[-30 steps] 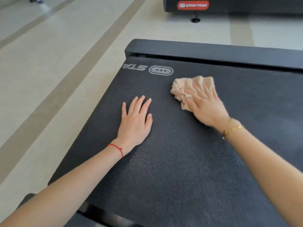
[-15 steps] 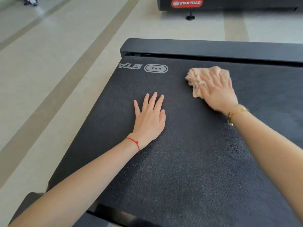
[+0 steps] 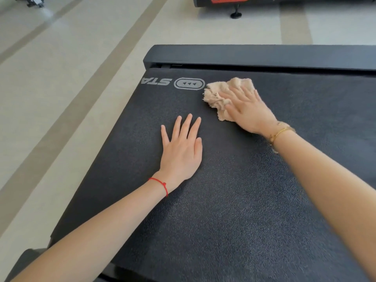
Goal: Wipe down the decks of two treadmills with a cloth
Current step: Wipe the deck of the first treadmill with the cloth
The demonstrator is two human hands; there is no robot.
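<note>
Black, grainy rubber made up the treadmill belt [image 3: 234, 200], which filled most of the head view. A crumpled beige cloth [image 3: 219, 92] was pressed onto the far part of this belt, just beside the oval grey logo [image 3: 189, 84] and the mirrored grey letters [image 3: 156, 81] printed near the belt's far left corner. The cloth was covered in part by the right hand [image 3: 248, 110], whose fingers were laid out straight and a little spread across the fabric; nothing was pinched or curled around, so the cloth was pushed down rather than gripped. A thin gold bracelet [image 3: 279, 132] was worn on the right wrist.

The left hand [image 3: 182, 151] was laid flat on the bare belt, palm down, with straight fingers pointing away from the person and nothing held. It was placed near the cloth but apart from it, closer to the person and toward the belt's left edge. A red string [image 3: 160, 183] was tied around the left wrist.

A black end cover [image 3: 264, 55] was seen across the far end of the belt. Pale floor [image 3: 71, 78] with darker stripes was seen to the left. Part of a second treadmill [image 3: 254, 1], with a red label and a small round foot [image 3: 236, 15], was seen at the top edge.
</note>
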